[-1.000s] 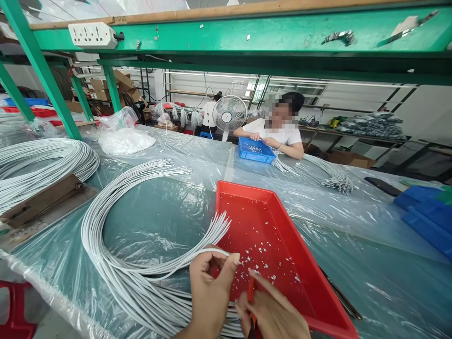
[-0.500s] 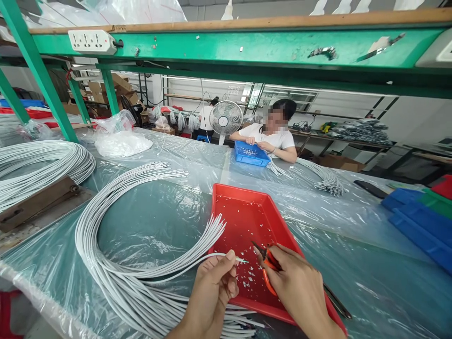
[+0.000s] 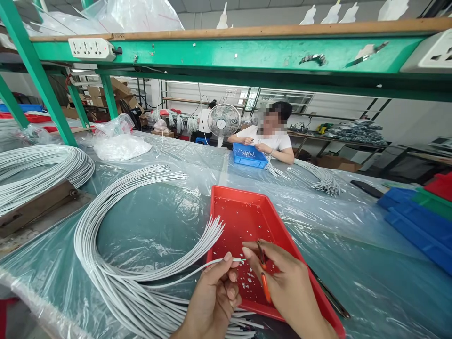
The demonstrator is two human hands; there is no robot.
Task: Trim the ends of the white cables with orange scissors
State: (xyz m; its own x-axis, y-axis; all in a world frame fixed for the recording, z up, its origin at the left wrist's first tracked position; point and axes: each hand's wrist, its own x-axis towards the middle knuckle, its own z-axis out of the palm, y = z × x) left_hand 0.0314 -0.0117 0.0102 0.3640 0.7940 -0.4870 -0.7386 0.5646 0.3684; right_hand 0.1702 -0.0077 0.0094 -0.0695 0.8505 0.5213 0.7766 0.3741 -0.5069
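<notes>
My left hand (image 3: 213, 294) pinches the end of one white cable (image 3: 190, 272) over the near edge of the red tray (image 3: 247, 207). The cable's bare tip sticks out towards my right hand (image 3: 287, 287). That hand grips small orange-handled cutters (image 3: 264, 275), and its forefinger reaches to the cable tip. A big looped bundle of white cables (image 3: 106, 263) lies on the plastic-covered table left of the tray, its cut ends resting on the tray's left rim. White scraps are scattered inside the tray.
Across the table a person in white works over a blue tray (image 3: 249, 155) beside another cable bundle (image 3: 323, 181). Blue trays (image 3: 420, 223) are stacked at the right. More cables (image 3: 38, 167), a metal plate (image 3: 35, 207), a fan (image 3: 223, 120) and green frame posts stand left and behind.
My right hand has come up from the bottom edge and closed in on the cable tip with the cutters. The left hand has kept its pinch, and the view has tilted slightly.
</notes>
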